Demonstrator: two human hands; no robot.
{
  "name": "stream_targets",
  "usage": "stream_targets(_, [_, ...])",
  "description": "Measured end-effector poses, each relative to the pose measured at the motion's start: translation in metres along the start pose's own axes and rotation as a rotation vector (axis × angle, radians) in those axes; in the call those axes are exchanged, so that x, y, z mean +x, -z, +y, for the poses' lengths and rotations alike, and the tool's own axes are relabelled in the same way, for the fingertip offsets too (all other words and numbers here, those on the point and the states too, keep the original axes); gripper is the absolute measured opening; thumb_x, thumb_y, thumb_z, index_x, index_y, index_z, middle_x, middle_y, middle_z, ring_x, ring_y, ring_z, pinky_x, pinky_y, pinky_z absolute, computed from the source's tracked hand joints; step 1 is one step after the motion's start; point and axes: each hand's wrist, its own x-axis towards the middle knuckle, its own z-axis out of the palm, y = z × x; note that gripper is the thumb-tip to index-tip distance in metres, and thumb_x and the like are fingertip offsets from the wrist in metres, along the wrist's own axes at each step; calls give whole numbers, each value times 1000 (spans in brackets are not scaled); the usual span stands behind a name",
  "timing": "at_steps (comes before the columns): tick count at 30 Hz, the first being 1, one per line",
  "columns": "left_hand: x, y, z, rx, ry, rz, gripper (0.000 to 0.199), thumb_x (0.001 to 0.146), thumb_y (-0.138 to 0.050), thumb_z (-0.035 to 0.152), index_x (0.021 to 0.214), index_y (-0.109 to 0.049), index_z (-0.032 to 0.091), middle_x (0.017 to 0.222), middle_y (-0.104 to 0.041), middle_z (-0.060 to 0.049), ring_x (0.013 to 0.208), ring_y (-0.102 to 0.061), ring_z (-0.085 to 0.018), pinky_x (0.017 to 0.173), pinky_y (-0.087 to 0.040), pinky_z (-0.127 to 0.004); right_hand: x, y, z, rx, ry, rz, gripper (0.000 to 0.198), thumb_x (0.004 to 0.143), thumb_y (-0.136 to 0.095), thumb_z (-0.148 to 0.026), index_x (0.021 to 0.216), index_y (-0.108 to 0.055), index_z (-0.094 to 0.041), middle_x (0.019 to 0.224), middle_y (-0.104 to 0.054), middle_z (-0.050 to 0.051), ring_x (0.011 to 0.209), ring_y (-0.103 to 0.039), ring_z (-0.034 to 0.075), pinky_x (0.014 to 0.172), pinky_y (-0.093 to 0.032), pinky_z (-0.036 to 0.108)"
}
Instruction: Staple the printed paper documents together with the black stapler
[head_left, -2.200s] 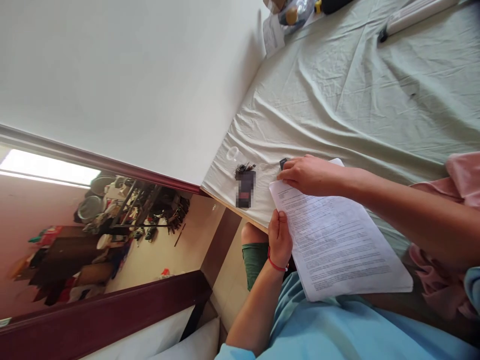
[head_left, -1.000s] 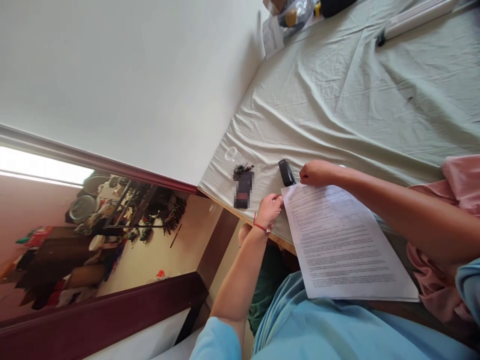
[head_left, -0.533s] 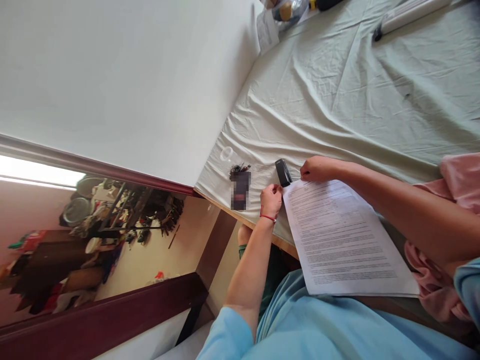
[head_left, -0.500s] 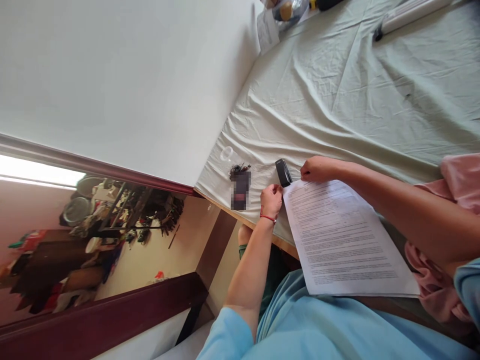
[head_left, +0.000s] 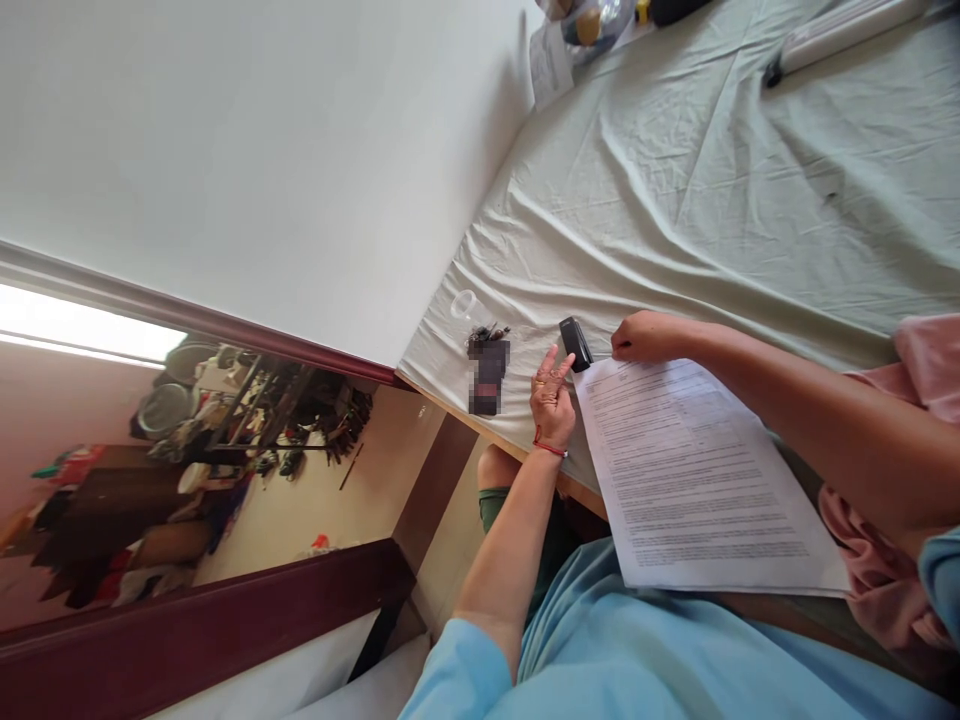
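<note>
Printed sheets (head_left: 705, 480) lie in a stack on the pale green cloth (head_left: 720, 230), lower edge at the person's blue shirt (head_left: 637, 660). A black stapler (head_left: 576, 343) sits at their upper-left corner. Right hand (head_left: 651, 337): at the top edge, fingers curled; whether they pinch the paper cannot be determined. Left hand (head_left: 553, 398): fingers spread apart, just beside the stapler; contact unconfirmed. Further left: a dark, pixelated item (head_left: 489, 380) and a clear cup (head_left: 463, 304).

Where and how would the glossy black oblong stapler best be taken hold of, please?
Probably by the far half of the black stapler, pinched from above across its long sides: it is narrow, and its near end lies at the white printed paper stack.
</note>
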Motion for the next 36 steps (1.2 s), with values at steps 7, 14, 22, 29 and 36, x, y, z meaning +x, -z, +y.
stream_targets(7, [-2,-2,0,109,-113,-24,61,91,-41,0,131,-79,28,144,-73,-5,137,-64,-24,123,-43,-49,-1,2,0,-6,-7,-14,32,98,-53,-28,97,-83,-18,101,-79,11,89,-66,23,78,-43,33])
stream_targets(14, [1,1,1,156,-71,-52,64,86,-44,-3,128,-81,30,142,-75,-4,145,-58,-26,127,-40,-53,-1,1,-3,-52,-8,-25,33,99,-52,-26,103,-83,-16,106,-80,13,93,-67,24,77,-42,32])
stream_targets(22, [-1,8,15,76,-8,-170,72,81,-48,-8,134,-78,31,152,-67,-3,142,-63,-27,129,-42,-51,0,0,-4,-59,-10,-2,32,97,-54,-25,97,-84,-17,101,-80,13,92,-68,25,77,-41,34])
stream_targets(29, [11,17,11,-295,210,-177,47,89,-58,6,128,-77,25,142,-74,-7,119,-75,-22,114,-56,-42,1,-1,-4,-80,-9,-17,31,97,-54,-26,95,-83,-19,101,-79,11,89,-65,23,76,-42,34])
stream_targets(36, [7,23,1,-584,608,97,17,97,-63,26,108,-72,17,108,-81,-8,87,-75,-13,92,-58,-30,-5,3,-9,62,89,-71,26,96,-56,-24,82,-78,-20,87,-73,7,80,-61,20,77,-41,32])
